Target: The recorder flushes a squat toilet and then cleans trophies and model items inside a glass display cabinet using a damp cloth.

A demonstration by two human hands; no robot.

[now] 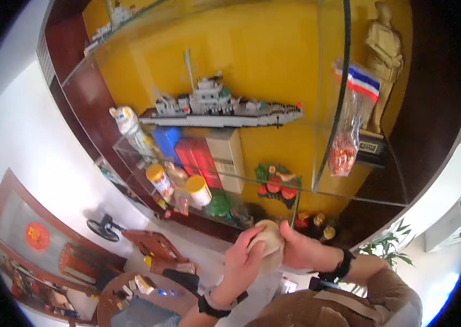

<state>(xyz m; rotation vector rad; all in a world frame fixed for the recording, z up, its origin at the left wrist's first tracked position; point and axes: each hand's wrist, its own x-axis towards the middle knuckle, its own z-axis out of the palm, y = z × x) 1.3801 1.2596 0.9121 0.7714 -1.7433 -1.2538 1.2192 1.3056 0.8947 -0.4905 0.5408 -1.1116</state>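
My left hand (245, 257) grips a pale cream, rounded object (269, 241), its fingers curled over the upper left side; what the object is I cannot tell. On the other side, my right hand (304, 249) rests against it with the thumb pointing up. Both hands are in front of the lower part of a display cabinet. Above them on a glass shelf stands a grey model warship (222, 106). Two jars with yellow lids, one white (198, 191) and one with a printed label (159, 182), stand to the upper left of the hands.
Glass shelf edges (255, 180) run just above the hands. A gold statue (384, 69), a bag of wrapped items (343, 157), a cat figurine (128, 122) and boxes (197, 157) fill the shelves. At lower left is a round table (109, 298); a plant (390, 249) stands at right.
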